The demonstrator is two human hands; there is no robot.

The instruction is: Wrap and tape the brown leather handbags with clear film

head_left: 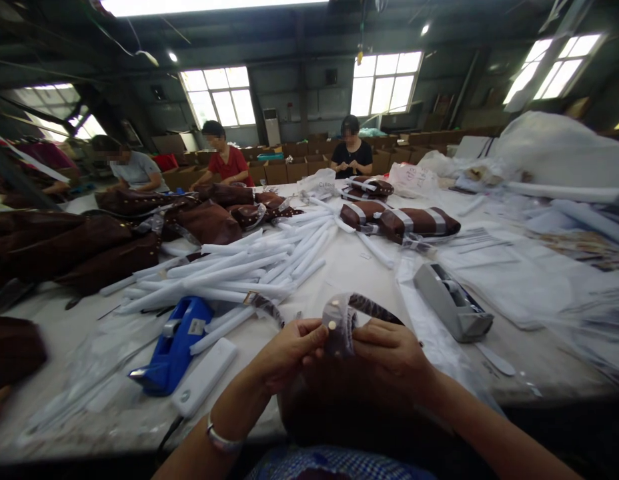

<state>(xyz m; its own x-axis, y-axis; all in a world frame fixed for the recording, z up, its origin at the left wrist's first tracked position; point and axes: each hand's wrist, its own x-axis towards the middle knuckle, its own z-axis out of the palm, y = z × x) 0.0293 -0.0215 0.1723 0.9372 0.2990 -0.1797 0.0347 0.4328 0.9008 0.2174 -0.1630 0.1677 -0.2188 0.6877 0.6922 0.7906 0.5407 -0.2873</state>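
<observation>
Close to me on the table's near edge rests a dark brown leather bag (349, 400), partly hidden by my arms. Its studded strap (338, 327) has clear plastic over it and curves up between my hands. My left hand (297, 347) pinches the strap's left side, thumb on top. From the right, my right hand (394, 350) grips the same strap, its fingers closed against the plastic. A dark length of strap (374, 308) loops behind the right fingers. Just beyond my left hand lies a buckle end (254, 300).
A blue tape dispenser (177, 343) and a white power strip (207, 377) lie left; a grey tape dispenser (452, 303) stands right. White foam rolls (239, 267) pile mid-table. Brown bags (199, 220) heap at left, wrapped ones (419, 223) further back. Several people work across the table.
</observation>
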